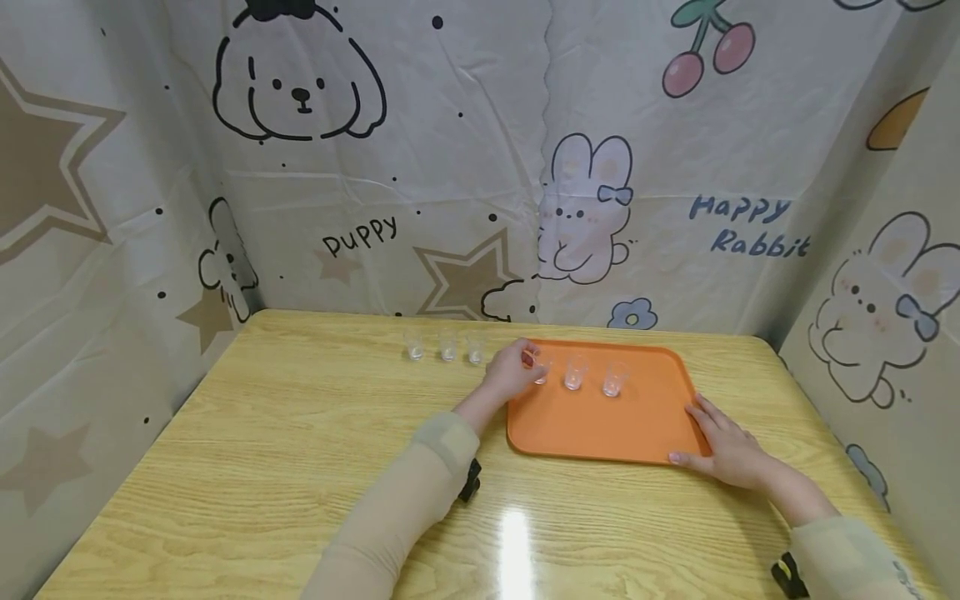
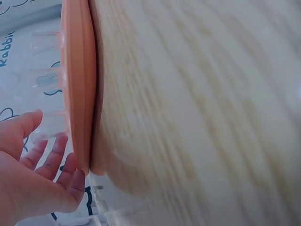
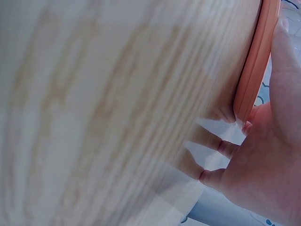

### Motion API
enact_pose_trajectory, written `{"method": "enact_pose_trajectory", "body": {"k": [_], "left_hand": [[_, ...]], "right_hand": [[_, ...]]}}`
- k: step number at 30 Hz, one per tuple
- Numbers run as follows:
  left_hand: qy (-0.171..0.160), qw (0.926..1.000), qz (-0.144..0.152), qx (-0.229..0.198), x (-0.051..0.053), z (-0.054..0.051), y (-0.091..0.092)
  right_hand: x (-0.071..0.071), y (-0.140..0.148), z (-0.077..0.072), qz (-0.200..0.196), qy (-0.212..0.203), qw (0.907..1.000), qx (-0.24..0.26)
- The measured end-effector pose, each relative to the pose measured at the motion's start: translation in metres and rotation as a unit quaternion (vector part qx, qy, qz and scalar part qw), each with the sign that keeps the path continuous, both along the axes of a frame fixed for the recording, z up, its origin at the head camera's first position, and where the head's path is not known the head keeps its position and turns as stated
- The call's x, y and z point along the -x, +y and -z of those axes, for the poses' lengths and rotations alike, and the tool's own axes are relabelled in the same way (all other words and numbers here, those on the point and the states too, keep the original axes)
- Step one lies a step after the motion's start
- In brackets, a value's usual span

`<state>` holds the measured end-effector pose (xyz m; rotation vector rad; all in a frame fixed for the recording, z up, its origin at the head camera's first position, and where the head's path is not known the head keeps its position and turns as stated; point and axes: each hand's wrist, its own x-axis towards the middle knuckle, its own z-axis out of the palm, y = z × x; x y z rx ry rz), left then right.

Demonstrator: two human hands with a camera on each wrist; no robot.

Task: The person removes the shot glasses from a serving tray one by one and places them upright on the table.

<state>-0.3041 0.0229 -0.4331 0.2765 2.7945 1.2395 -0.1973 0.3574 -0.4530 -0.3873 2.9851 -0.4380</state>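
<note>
In the head view an orange tray (image 1: pixel 600 429) lies on the table with three small clear cups in a row on it. The left hand (image 1: pixel 513 372) is at the leftmost tray cup (image 1: pixel 541 377), its thumb and fingers around it; the left wrist view has this cup (image 2: pixel 52 123) between thumb and fingertips, its base at the tray. To its right stand the middle cup (image 1: pixel 575 374) and the right cup (image 1: pixel 612 382). With fingers spread, the right hand (image 1: pixel 731 446) rests against the tray's right edge, thumb at the front corner.
Left of the tray, three more clear cups stand in a row near the back of the wooden table (image 1: pixel 285 433): one cup (image 1: pixel 415 348), another cup (image 1: pixel 447 347) and a third cup (image 1: pixel 476 351). A printed cloth (image 1: pixel 450 167) hangs behind and at both sides.
</note>
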Motion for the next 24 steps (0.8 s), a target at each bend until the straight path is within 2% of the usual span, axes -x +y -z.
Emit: {"method": "enact_pose_trajectory", "body": {"k": [5, 12, 18, 24], "left_hand": [[-0.001, 0.9998, 0.008, -0.016, -0.003, -0.005, -0.005], [0.005, 0.9988, 0.025, -0.043, -0.006, -0.021, -0.021], [0.018, 0.9983, 0.030, -0.046, -0.013, -0.033, -0.043], [0.025, 0.9981, 0.023, -0.051, -0.021, -0.036, -0.066]], "right_hand": [[-0.001, -0.001, -0.001, -0.001, -0.002, 1.0000, 0.002], [-0.001, -0.002, -0.003, 0.001, -0.002, 1.0000, 0.002], [0.000, 0.000, -0.001, 0.001, 0.000, 1.0000, 0.000], [0.000, 0.000, -0.001, 0.001, 0.001, 1.0000, 0.001]]}}
